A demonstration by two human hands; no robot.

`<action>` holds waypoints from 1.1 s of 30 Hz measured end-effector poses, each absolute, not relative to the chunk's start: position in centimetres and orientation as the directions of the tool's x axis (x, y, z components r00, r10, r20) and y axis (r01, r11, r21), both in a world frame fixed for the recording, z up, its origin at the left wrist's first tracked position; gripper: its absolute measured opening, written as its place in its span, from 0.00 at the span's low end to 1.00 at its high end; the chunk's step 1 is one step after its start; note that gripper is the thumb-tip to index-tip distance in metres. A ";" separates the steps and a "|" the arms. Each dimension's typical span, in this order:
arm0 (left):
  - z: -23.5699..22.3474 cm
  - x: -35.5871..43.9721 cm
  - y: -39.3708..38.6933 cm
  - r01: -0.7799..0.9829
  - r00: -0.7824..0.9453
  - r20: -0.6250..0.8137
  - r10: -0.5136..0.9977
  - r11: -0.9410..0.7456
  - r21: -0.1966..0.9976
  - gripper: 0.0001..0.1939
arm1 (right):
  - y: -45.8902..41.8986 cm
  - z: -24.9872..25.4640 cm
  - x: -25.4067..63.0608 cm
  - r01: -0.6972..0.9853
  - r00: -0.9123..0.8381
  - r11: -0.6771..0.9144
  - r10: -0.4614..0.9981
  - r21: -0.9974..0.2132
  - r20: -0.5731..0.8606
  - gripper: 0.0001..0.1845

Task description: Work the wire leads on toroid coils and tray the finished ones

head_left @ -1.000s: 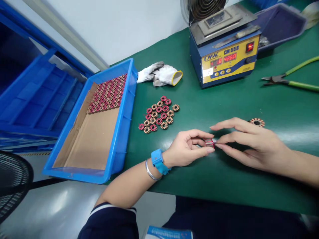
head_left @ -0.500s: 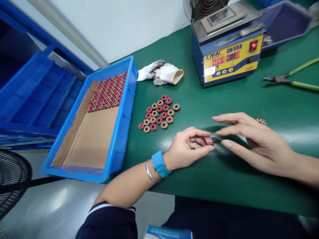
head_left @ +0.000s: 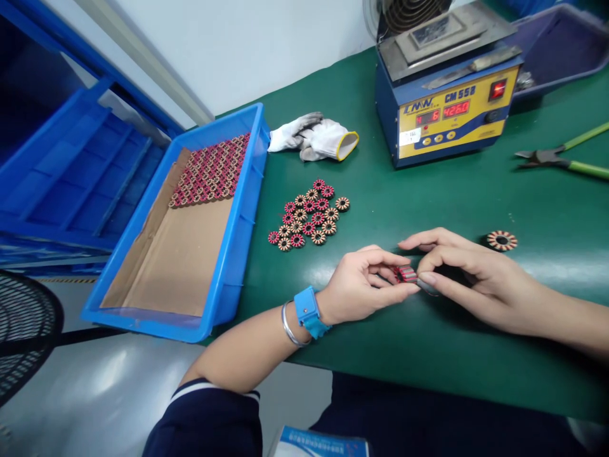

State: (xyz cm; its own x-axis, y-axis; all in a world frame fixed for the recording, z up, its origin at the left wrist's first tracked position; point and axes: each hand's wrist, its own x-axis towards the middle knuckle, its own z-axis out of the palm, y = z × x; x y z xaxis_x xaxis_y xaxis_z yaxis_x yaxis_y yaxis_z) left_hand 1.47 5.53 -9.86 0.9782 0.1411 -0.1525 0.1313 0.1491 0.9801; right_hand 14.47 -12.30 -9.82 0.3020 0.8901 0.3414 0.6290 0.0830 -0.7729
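Note:
A small wound stator with red windings is pinched between the thumb and fingers of my left hand, tilted on its side above the green bench. Right beside it, the thumb and index finger of my right hand press together at the stator's right edge. A thin grey sliver shows under that thumb, too small to identify. Another stator with copper windings lies on the bench beyond my right hand. To the left, a loose group of red and copper stators rests on the bench.
A blue tray lined with cardboard holds rows of stators at left. White gloves lie behind the loose group. A soldering pot with lit displays stands at the back, with green-handled cutters and a purple bin to its right.
My right thumb and index finger have closed together at the stator's edge. The whole view has shifted slightly, uncovering the copper stator behind my right hand. My left hand keeps its hold.

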 end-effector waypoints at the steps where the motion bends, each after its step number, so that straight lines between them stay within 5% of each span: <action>1: -9.9 1.4 5.5 0.130 0.979 -0.149 0.139 0.141 0.981 0.22 | -12.4 -9.9 14.6 0.625 0.307 0.079 0.890 -0.777 0.338 0.04; 6: -9.9 1.2 5.8 0.070 0.989 -0.083 0.124 0.099 0.993 0.18 | -12.6 -10.0 15.4 0.508 0.418 0.092 0.843 -0.857 0.338 0.11; 16: -9.6 1.0 5.6 -0.038 0.995 0.033 0.098 0.050 0.998 0.12 | -11.7 -9.7 14.4 0.464 0.410 0.097 0.857 -0.881 0.311 0.05; 23: -9.8 1.0 5.7 -0.013 0.994 0.011 0.110 0.011 1.000 0.11 | -12.4 -9.4 15.7 0.284 0.569 0.121 0.777 -0.951 0.269 0.16; 27: -9.9 1.1 5.7 -0.018 0.990 0.011 0.141 0.053 0.998 0.13 | -12.2 -9.8 15.1 0.379 0.530 0.110 0.788 -0.919 0.313 0.04; 33: -10.0 1.0 5.4 -0.017 0.989 -0.001 0.145 0.117 0.993 0.16 | -11.5 -10.0 14.1 0.477 0.453 0.119 0.816 -0.871 0.360 0.03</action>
